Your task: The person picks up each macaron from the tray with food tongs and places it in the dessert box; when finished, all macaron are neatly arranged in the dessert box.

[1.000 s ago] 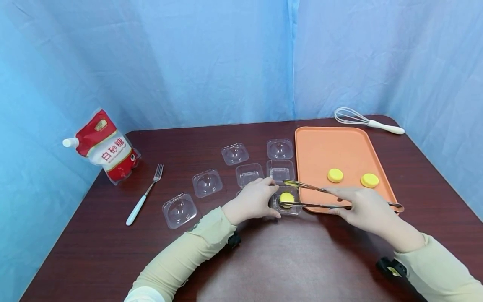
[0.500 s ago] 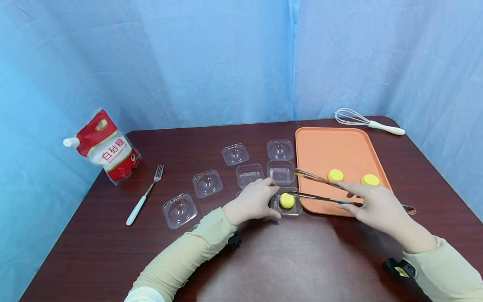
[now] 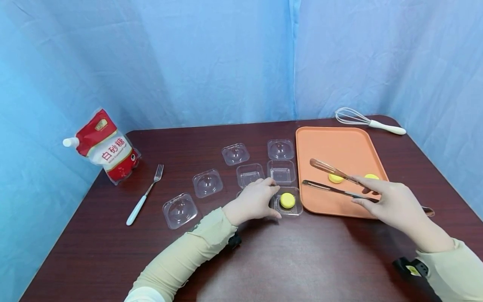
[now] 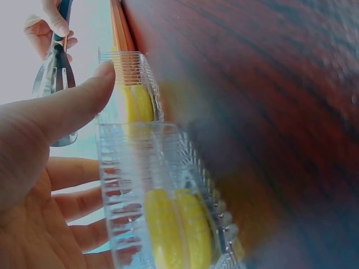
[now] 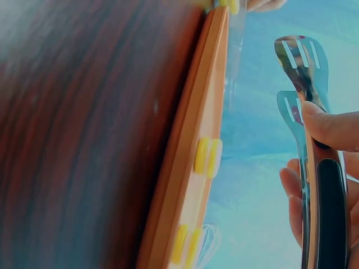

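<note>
My left hand (image 3: 256,200) spans the left side of a clear plastic container (image 3: 295,209), thumb near its front edge and fingertips at the back. A yellow macaron (image 3: 287,200) lies in it. In the left wrist view, a second macaron (image 4: 178,230) sits in a closer container (image 4: 140,143), which the hand mostly hides in the head view. My right hand (image 3: 401,207) grips metal serving tongs (image 3: 328,187), spread apart with nothing between them. They hover over the orange tray (image 3: 332,144), where two yellow macarons (image 5: 207,158) lie, partly covered by tongs and hand in the head view.
Several clear lids (image 3: 207,183) and container bases (image 3: 281,172) lie around the table's middle. A fork (image 3: 145,194) and a red-and-white sugar pouch (image 3: 109,147) are at the left. A whisk (image 3: 370,121) rests behind the tray near the back right edge.
The tongs have come off the macaron in the container, which stays there. My right hand has moved right with them, over the tray. The left hand has kept its place.
</note>
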Action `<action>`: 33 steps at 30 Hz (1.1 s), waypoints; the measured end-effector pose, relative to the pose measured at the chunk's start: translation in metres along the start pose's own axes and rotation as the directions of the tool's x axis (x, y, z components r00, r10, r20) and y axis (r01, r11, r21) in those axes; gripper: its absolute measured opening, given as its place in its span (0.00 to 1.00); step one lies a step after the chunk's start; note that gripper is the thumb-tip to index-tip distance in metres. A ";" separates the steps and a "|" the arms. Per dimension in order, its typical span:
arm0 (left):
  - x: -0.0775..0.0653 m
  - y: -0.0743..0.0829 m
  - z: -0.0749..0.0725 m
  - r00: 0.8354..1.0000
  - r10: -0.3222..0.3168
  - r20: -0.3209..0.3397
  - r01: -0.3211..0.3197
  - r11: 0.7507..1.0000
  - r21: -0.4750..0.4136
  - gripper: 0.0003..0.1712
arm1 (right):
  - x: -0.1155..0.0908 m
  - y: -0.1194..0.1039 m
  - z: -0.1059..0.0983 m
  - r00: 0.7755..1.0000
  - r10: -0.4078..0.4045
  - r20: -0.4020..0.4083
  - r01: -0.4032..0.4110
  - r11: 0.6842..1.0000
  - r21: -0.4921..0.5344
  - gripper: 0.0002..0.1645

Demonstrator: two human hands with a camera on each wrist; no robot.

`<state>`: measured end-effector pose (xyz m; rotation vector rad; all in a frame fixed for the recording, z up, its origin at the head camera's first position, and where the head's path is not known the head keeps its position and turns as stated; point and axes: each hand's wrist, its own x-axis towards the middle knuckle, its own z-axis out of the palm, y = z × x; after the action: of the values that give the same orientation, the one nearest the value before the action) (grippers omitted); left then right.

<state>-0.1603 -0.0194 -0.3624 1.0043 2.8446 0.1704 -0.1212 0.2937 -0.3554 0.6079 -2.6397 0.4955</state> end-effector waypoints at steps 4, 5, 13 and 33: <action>0.000 0.000 0.001 1.000 0.006 -0.014 -0.006 1.000 0.005 0.44 | -0.003 0.008 0.000 1.000 0.024 -0.008 -0.024 0.999 -0.029 0.35; 0.000 0.000 0.001 1.000 0.007 -0.015 -0.007 1.000 0.006 0.45 | -0.003 0.010 0.000 0.999 0.036 -0.006 -0.036 0.999 -0.038 0.35; -0.001 0.000 0.001 1.000 0.000 -0.015 0.000 1.000 -0.002 0.45 | -0.007 0.026 -0.005 0.984 0.146 0.100 -0.137 0.986 -0.090 0.32; -0.002 0.002 -0.001 1.000 -0.001 -0.011 0.001 1.000 0.011 0.44 | -0.006 0.044 -0.007 0.918 0.286 0.275 -0.270 0.958 -0.095 0.32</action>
<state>-0.1577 -0.0195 -0.3609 1.0072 2.8594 0.1610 -0.1347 0.3362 -0.3627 0.3038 -3.0276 0.4398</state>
